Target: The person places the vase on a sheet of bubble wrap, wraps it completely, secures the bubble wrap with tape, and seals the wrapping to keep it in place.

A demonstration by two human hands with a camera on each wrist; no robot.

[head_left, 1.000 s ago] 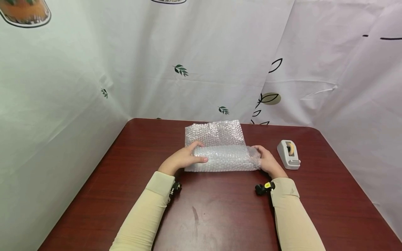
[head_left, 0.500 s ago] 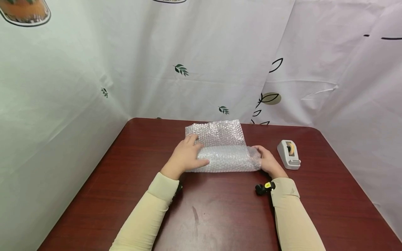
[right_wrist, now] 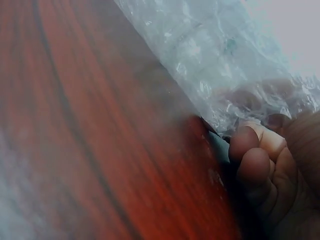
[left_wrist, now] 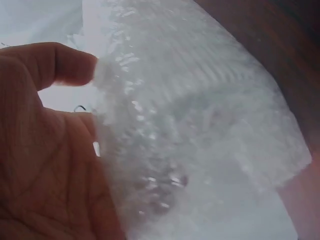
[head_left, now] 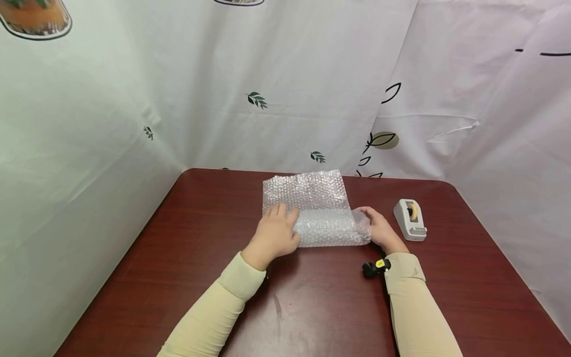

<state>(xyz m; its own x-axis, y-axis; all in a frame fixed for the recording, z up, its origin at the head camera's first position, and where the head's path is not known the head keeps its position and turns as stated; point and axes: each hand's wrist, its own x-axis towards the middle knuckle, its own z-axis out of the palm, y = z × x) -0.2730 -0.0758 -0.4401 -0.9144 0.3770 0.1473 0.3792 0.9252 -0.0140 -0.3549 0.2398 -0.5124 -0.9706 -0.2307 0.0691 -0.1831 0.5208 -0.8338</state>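
Note:
A bubble wrap roll lies across the table, its unrolled flap stretching flat behind it. Over the roll's left end is my left hand, fingers spread toward the flap and thumb at the front. In the left wrist view the palm faces the wrap's loose, see-through end, and a fingertip touches its edge. My right hand holds the crumpled right end. The right wrist view shows its curled fingers against the bubble wrap. Whatever is inside the roll cannot be made out.
A white tape dispenser with a yellowish tape roll stands to the right of the right hand. The dark red wooden table ends at the back against a white patterned cloth. Similar cloth hangs on both sides.
My left hand lifted from the roll's left end, fingers spreading, then came down farther right and turned over that end. The right hand stayed put, and the roll barely shifted.

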